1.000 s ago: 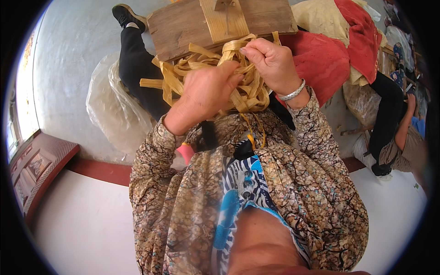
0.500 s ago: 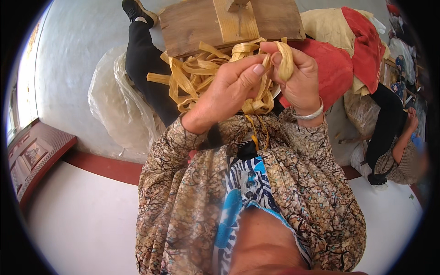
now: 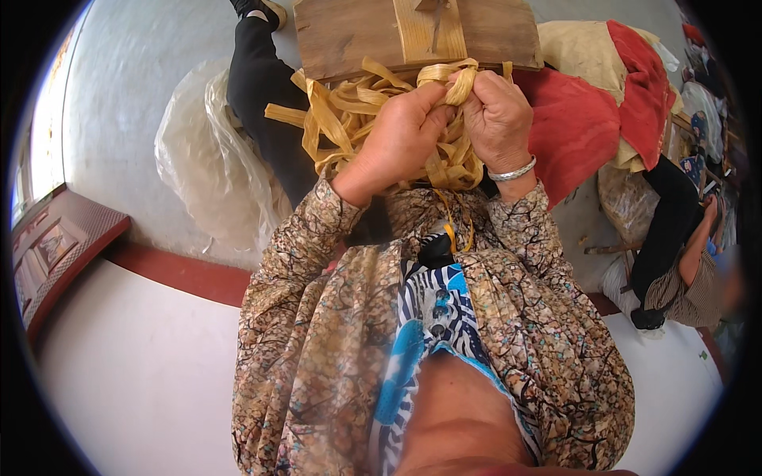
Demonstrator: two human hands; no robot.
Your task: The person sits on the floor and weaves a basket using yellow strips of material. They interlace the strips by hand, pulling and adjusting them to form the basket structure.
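Note:
Both hands work close together just below the wooden board. My left hand (image 3: 406, 131) is closed, its thumb and fingers pinching a tan plant-fibre strip (image 3: 461, 86). On the other side my right hand (image 3: 500, 119) grips the same strip, which bends in a thick loop between the hands. The fingertips partly cover where it is held. Below and left of the hands lies a tangled heap of flat tan fibre strips (image 3: 325, 119), some hanging over my lap.
A wooden board (image 3: 349, 36) with a paler crosspiece (image 3: 429, 36) stands in front of me. Red cloth (image 3: 571, 127) lies to the right, a clear plastic bag (image 3: 210, 151) to the left. Another person's arm (image 3: 698, 250) and striped garment show at the far right.
My right hand has turned over and come down closer to the left, and the strip's loop has moved from its right side to between the hands. The view has shifted slightly.

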